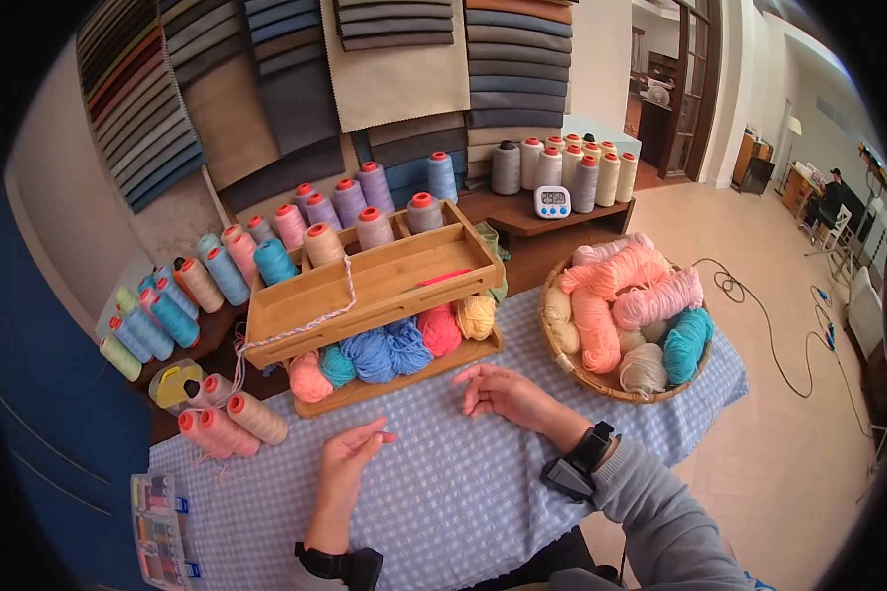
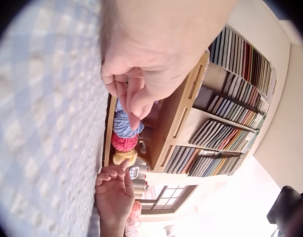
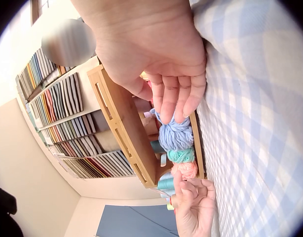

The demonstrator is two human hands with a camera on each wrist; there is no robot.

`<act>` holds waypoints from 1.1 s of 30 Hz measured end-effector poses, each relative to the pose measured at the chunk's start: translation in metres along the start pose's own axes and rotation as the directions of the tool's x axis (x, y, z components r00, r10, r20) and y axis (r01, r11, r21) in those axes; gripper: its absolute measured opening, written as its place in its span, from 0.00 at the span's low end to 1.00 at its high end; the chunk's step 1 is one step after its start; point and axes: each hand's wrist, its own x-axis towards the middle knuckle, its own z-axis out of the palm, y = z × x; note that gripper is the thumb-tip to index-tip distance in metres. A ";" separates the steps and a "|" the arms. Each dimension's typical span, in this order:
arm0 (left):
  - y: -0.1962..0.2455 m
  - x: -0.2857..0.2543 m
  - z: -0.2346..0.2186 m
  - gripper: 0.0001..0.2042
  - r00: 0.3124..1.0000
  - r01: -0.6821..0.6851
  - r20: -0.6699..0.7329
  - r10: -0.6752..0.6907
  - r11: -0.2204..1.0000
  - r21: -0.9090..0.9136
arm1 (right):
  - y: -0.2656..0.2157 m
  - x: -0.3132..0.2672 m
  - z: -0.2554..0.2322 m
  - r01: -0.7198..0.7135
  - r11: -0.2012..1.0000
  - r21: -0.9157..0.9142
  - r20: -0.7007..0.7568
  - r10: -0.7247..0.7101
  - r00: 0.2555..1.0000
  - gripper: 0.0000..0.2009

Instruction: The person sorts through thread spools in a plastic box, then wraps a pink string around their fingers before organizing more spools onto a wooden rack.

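Head view shows two bare hands held in front of the wooden rack (image 1: 310,340), over the checked cloth (image 1: 424,492). Nothing is seen to be held by the left hand (image 1: 345,468); its grip is loosely bent and partly open, with the thumb near the forefinger. By the right hand (image 1: 512,399), nearer to the rack, nothing is held either; its grip is relaxed, fingers slightly curved and parted from the thumb. Whether the cloth is touched by either cannot be told.

In the lower level of the rack, balls of yarn (image 1: 370,355) are lined up: salmon, teal, blue, red and yellow. A braided cord (image 1: 351,286) is draped across the upper tray and over its front edge, and a red tool (image 1: 445,278) is laid inside that tray. Thread spools (image 1: 375,229) are stood along the rack's back and grouped to its left. To its right, a round basket (image 1: 650,396) is filled with skeins (image 1: 599,330). Behind it to the right, a timer (image 1: 552,202) is placed before more spools.
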 end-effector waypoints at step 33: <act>0.007 0.001 -0.007 0.12 0.992 -0.107 0.066 0.107 0.994 0.008 | -0.159 0.056 0.099 0.259 0.182 -0.948 0.139 -0.496 0.857 0.12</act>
